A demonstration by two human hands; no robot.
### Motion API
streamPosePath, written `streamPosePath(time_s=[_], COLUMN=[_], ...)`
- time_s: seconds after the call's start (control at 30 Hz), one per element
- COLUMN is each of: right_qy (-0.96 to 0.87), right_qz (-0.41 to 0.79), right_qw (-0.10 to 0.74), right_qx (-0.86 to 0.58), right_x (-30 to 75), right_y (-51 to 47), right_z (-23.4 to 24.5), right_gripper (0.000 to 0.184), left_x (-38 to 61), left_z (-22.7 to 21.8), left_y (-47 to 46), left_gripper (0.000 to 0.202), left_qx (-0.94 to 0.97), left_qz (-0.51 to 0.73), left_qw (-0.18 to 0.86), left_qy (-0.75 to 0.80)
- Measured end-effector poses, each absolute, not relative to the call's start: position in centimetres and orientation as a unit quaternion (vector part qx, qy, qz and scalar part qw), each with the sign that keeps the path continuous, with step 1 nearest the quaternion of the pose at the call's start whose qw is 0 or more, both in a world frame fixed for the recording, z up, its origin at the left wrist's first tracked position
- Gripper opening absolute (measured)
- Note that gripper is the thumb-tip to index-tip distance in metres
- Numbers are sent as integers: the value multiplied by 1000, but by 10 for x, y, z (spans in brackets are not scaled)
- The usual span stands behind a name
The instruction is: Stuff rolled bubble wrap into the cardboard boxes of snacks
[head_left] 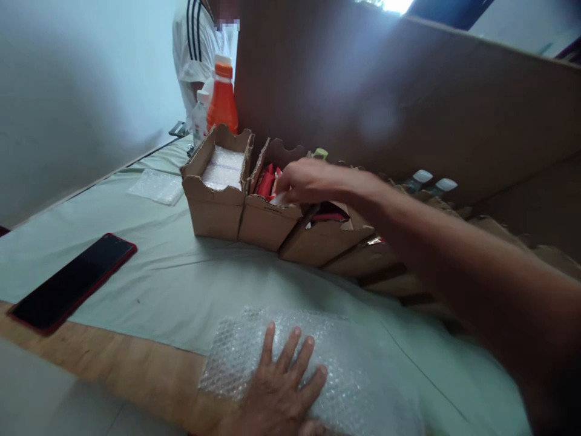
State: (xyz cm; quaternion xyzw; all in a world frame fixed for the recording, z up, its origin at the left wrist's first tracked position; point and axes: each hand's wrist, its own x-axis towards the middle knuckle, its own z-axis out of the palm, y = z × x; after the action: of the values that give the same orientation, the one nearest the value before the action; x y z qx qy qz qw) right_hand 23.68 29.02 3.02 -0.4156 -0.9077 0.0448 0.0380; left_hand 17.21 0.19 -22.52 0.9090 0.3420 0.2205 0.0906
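My left hand [279, 387] lies flat with fingers spread on a sheet of bubble wrap [327, 363] at the near edge of the table. My right hand [308, 181] reaches across to a row of small cardboard boxes and hovers over the second box [265, 221], which holds red packets [267, 180]. Its fingers curl down around something small and pale at the box's rim; I cannot make out what. The first box [213, 206] at the left holds folded clear wrap.
A dark phone in a red case [72, 281] lies at the left on the green cloth. An orange bottle [222, 100] and a clear bottle stand behind the boxes, by a person in a white shirt [195, 42]. A tall cardboard wall [408, 103] rises behind. Another bubble sheet [157, 186] lies far left.
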Motion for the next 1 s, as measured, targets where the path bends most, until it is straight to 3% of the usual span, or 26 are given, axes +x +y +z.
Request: streamPosePath(time_s=[0.07,0.13,0.2,0.37,0.5,0.63,0.7,0.8,0.9,1.0], right_qy=[-901,-876,-852,-700,-534,-394,-354,-331,-363,-461], right_qz=[-8,-35,39,349,489,563,576,614,647,585], right_qw=[35,107,201,370,478,553,574,557,488,476], right_qx=[-432,-470,-482,-501,-497,-471,-462,-451,-460,-469], right_x=[259,289,323,386,400,398,394,386,386,399], right_y=[263,225,181,87,36,2,-11,-30,-47,-55], right_z=[63,85,85,5,-59,-88,-97,-114,-131,-139], right_gripper=[12,19,23,35,35,42,44,43,41,57], left_x=[170,168,165,164,162,165,173,192,203,200], left_z=[-221,-215,-208,-190,-171,-150,-143,-138,-136,-137], left_y=[1,1,1,-2,-11,-30,-40,-49,-51,-54], left_gripper=[72,70,68,62,61,89,96,74,43,41], left_qx=[907,904,899,890,853,687,556,417,380,382], left_qz=[201,189,181,171,232,403,468,490,488,504], left_qw=[151,189,208,213,232,444,580,677,662,603], left_qy=[337,335,341,364,406,410,369,357,423,486])
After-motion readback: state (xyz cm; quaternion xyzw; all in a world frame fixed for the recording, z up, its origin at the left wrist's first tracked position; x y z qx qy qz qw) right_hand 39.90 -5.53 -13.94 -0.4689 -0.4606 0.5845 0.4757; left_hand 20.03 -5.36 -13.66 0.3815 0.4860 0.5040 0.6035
